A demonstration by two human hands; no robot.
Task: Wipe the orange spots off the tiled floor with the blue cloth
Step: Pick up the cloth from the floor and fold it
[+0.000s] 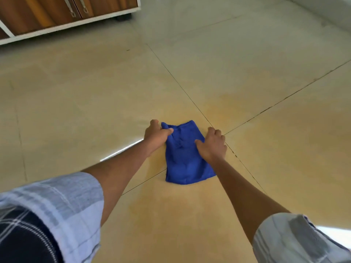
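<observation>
Cloth point(187, 162): blue, rumpled, spread flat on the floor point(95, 103).
Left hand point(156, 134): clamped on its far corner.
Right hand point(212, 145): pressed flat, fingers apart, on its edge.

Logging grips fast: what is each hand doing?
Left hand: closed on the blue cloth.
Right hand: on the cloth; grip cannot be told.

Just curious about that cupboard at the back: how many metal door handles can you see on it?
2. Both hang on the wooden cabinet at the top left: one handle on the left door, the other handle just right of it. The frame cuts the cabinet off, so more may be hidden.
</observation>
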